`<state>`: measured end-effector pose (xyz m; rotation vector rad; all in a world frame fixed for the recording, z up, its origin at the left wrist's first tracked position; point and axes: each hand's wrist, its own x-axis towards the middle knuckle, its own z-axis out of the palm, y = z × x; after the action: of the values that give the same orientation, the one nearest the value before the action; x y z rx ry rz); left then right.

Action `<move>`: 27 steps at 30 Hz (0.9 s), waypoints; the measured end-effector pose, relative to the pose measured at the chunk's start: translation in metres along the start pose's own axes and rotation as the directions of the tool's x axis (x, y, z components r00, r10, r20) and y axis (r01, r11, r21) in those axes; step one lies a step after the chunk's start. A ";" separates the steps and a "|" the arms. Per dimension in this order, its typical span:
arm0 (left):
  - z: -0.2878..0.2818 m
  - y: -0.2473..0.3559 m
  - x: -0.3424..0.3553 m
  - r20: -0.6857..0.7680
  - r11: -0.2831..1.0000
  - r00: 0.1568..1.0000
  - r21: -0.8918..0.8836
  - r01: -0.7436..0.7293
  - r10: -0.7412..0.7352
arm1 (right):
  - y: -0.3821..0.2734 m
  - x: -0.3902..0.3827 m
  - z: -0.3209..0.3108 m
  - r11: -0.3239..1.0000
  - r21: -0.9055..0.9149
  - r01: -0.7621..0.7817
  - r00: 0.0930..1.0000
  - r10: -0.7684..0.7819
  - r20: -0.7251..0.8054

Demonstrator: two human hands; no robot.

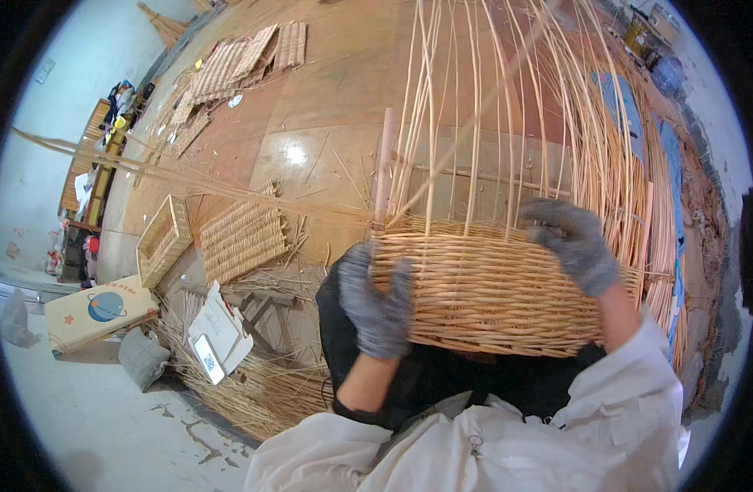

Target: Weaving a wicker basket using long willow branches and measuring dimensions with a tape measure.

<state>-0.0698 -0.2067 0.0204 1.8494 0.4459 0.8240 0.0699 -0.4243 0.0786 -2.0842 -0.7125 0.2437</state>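
A partly woven wicker basket (499,287) lies on its side across my lap, its pale uprights (472,123) pointing away from me. My left hand (376,303), in a grey glove, is closed round the basket's left end, thumb in front. Close by that end stands a pinkish rod (383,168). My right hand (575,246), gloved alike, hovers at the woven upper edge near the right end. Its fingers are half bent and apart from the thumb, slightly blurred, with nothing visible between them. Long loose strands (188,179) stretch left from the basket, smeared by motion.
A woven panel (245,234) and a shallow wicker tray (165,238) lie on the floor to the left. Near them are a cushion (104,312), a phone (209,359) on torn card and cut wicker scraps. More panels (229,70) lie farther off. Bundled rods (659,246) line the right.
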 end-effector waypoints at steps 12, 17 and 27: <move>-0.026 -0.055 0.027 0.299 0.960 0.929 -0.102 0.260 -0.219 | 0.005 0.157 0.173 0.501 -0.622 0.602 0.612 0.211 0.762; -0.026 -0.058 0.027 0.317 0.953 0.923 -0.133 0.272 -0.219 | 0.042 0.223 0.165 0.296 -0.545 0.785 0.432 0.369 0.823; -0.028 -0.051 0.034 0.371 0.968 0.901 -0.023 0.250 -0.224 | 0.007 0.047 0.038 0.657 -0.514 0.552 0.775 -0.177 0.607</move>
<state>-0.0623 -0.1461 -0.0077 1.7890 0.3878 0.3133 0.0946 -0.3744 0.0555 -2.4834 -1.7824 0.3399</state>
